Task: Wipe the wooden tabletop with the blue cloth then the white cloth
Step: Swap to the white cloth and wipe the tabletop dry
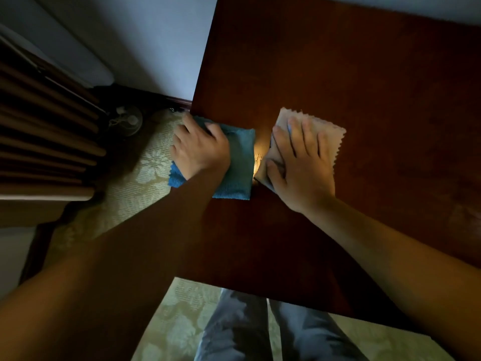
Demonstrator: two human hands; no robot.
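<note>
A dark reddish wooden tabletop (338, 74) fills the right and middle of the view. A folded blue cloth (240, 162) lies at its left edge, with its left side hanging over the edge. My left hand (200, 149) lies on the blue cloth, and its fingers curl round that overhanging side. Just to the right lies a white cloth (330, 136) with zigzag edges. My right hand (302, 162) presses flat on it with straight, spread fingers. A narrow strip of bare wood separates the two cloths.
Left of the table is pale patterned carpet (140, 178), a light wall (156, 43) with a dark skirting board, brown pleated curtains (44, 131) and a small round object (127, 121) on the floor. My legs in jeans (242, 329) stand at the table's near edge.
</note>
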